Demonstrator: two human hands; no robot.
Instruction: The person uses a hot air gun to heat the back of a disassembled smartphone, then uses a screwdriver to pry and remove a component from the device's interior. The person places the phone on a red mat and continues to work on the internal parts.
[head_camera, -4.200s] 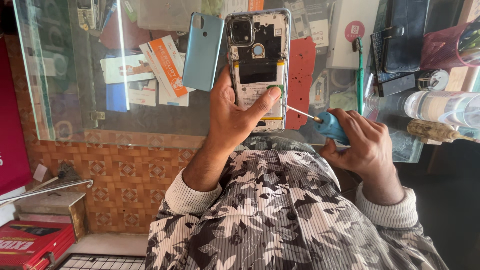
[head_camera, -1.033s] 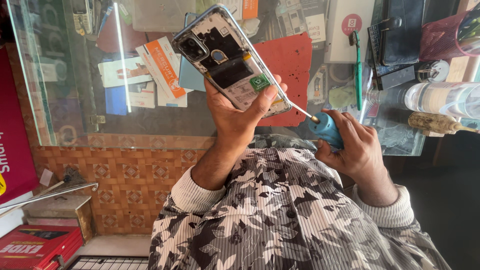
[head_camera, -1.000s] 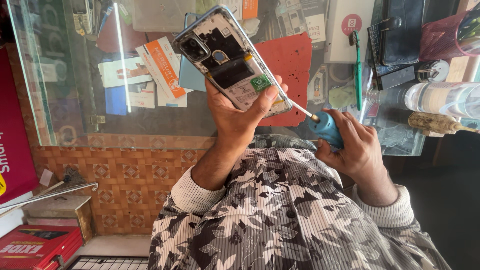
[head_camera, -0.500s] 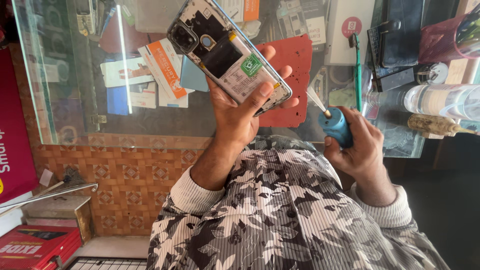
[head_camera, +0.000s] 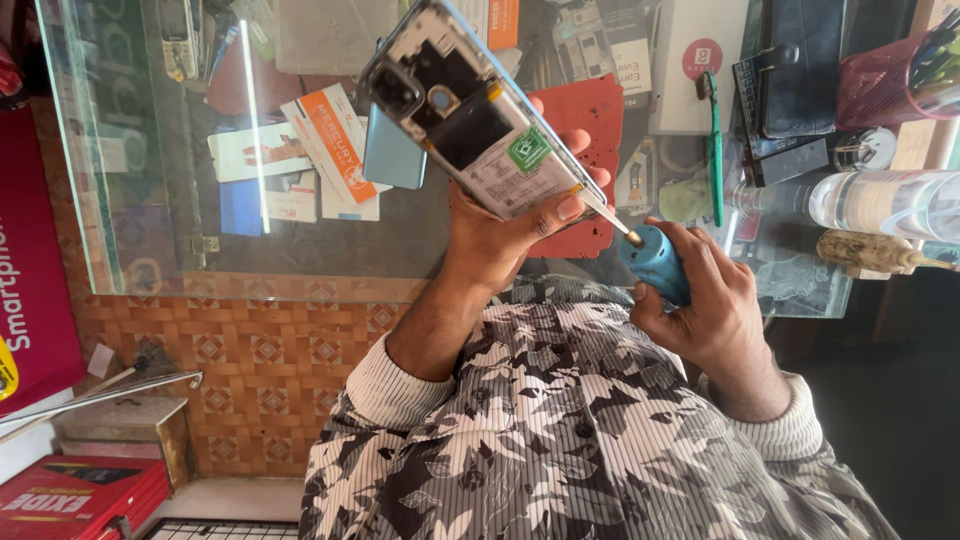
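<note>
A glass counter (head_camera: 150, 200) fills the upper part of the view, set over a front of patterned brown tiles (head_camera: 250, 350); papers and boxes are seen through the glass.

One opened phone (head_camera: 475, 125), its back removed so that the dark inner parts and a green label are exposed, is held above the counter's near edge, tilted with its camera end toward the far left. One pale blue back cover (head_camera: 390, 155) lies on the glass just behind it, partly hidden. One red mat (head_camera: 590, 120) is spread on the glass behind the phone's lower end. One green toothbrush (head_camera: 714, 150) lies toward the right edge, beside one clear bottle (head_camera: 880, 200) on its side and one pink pen holder (head_camera: 885, 85) at the far right corner.

The left hand (head_camera: 505, 235) is closed around the phone from beneath, thumb pressed on its lower edge. The right hand (head_camera: 705, 305) is wrapped narrowly around one blue-handled screwdriver (head_camera: 650, 262), whose thin metal tip is held at the phone's lower corner; whether it touches cannot be told.
</note>
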